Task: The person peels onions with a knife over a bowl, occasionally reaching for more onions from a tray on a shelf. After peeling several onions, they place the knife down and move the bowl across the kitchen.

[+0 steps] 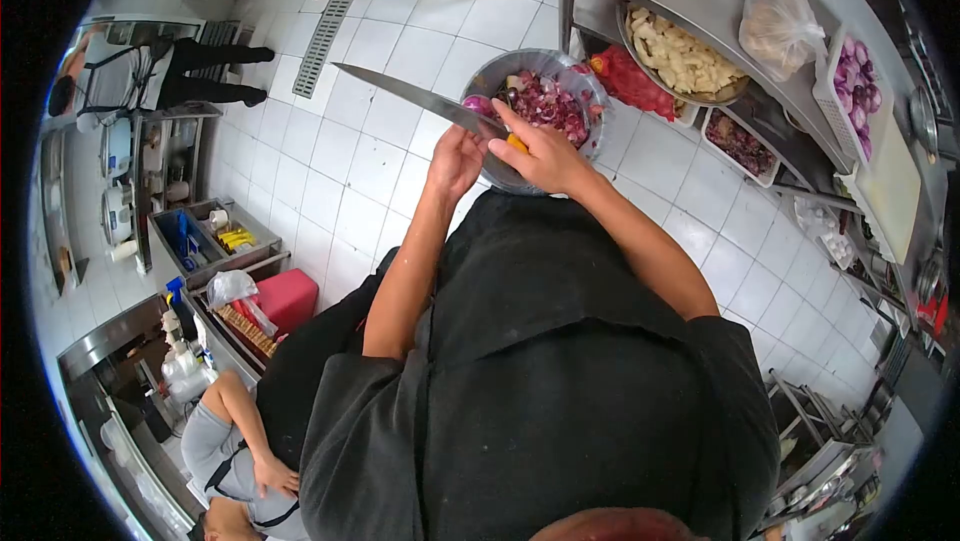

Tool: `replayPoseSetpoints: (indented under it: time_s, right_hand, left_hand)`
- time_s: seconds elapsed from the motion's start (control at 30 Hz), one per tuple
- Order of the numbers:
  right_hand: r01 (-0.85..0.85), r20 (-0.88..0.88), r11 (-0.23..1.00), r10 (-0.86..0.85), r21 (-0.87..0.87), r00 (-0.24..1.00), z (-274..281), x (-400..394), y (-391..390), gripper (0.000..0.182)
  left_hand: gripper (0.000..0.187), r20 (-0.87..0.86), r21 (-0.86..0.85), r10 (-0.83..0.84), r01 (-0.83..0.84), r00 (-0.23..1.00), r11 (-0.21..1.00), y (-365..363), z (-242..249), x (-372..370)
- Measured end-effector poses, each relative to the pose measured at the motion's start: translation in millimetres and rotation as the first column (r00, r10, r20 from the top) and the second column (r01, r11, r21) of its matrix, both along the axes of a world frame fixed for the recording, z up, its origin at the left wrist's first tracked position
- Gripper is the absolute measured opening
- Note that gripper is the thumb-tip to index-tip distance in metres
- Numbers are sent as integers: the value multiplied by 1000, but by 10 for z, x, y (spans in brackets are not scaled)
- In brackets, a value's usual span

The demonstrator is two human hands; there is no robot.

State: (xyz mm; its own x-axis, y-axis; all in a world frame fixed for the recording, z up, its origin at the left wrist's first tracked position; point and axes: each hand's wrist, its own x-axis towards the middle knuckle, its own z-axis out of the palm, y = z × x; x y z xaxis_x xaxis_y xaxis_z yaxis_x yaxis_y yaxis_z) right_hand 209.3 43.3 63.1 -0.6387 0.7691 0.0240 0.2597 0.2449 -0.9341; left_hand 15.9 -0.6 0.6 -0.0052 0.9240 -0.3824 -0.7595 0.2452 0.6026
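My right hand [545, 151] is wrapped round the yellow handle of a large knife [415, 98], whose long blade points to the upper left. My left hand [459, 158] is beside the blade near the handle, its fingers curled; whether it holds anything is hidden. Just above my hands a purple onion [478, 104] shows by the blade. Beneath and beyond them stands a round tub [597, 106] with onion peelings and pieces [555, 106] inside.
A steel table [690, 1] at the upper right bears white containers and a basket of onions [857, 91]. Below it are a bowl of pale pieces [680, 53] and a tray [741, 146]. One person [235, 441] is at lower left, another [130, 73] at upper left.
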Motion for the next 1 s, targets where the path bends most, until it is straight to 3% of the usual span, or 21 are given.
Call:
replayPoseSetpoints:
  time_s: [0.17,0.37,0.47,0.67,0.77,0.83,1.0]
  right_hand:
    - [-48,165,994,63,-97,984,192,39,32,67]
    - [-20,95,993,31,-117,995,104,50,36,62]
    - [14,-49,997,-18,-74,999,-104,15,11,59]
    - [5,-58,939,-27,-345,998,-139,-8,47,56]
    - [-18,-38,843,-3,-538,999,-46,28,110,55]
    - [-37,-125,788,-51,-615,991,-72,29,95,55]
    - [-16,-165,748,-125,-663,978,-188,36,193,54]
  left_hand:
    - [32,24,-73,84,-82,996,994,-23,171,157]
    - [36,2,-8,-44,44,999,999,-108,127,95]
    - [39,-7,18,-129,129,992,991,-101,132,15]
    - [45,-38,37,-145,146,989,989,-98,229,1]
    - [48,-39,28,-124,125,992,992,-119,257,22]
    - [51,2,26,-125,125,992,992,-151,241,5]
    - [56,57,55,-166,163,985,985,-192,235,-23]
